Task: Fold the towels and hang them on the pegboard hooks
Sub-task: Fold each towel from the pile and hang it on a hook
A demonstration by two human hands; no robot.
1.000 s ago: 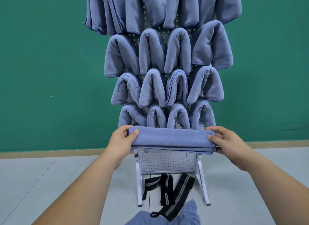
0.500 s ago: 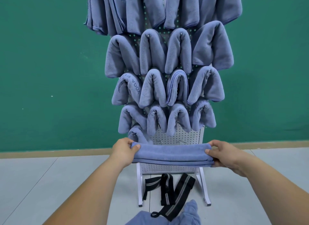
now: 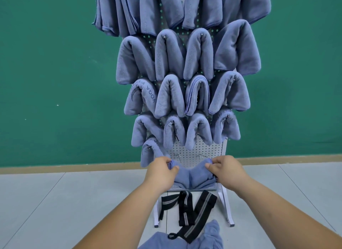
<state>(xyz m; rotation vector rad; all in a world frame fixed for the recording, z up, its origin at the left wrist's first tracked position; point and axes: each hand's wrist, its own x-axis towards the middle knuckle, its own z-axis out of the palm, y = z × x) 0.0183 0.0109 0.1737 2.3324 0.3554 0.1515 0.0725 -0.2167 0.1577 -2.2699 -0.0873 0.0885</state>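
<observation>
Change: left hand (image 3: 161,171) and right hand (image 3: 225,170) have dropped and drawn together since half a second ago. The towel (image 3: 192,176), then stretched flat, now sags in a V between them.
Meaning: probably being doubled to drape over a free hook (image 3: 178,156) in the bottom row.
Pile (image 3: 166,241): soft blue cloth, crumpled, nearest on the floor.
Straps (image 3: 187,208): black woven bands with grey stripes, just beyond.
Grip: both hands' fingers are curled, each pinching one end of the towel.
Towel: plush, thick, folded; just before the pegboard's bare low part, not yet hooked.
Pegboard (image 3: 196,148): white perforated metal with thin wire hooks.
Hung towels (image 3: 185,54): blue arches in rows above.
</observation>
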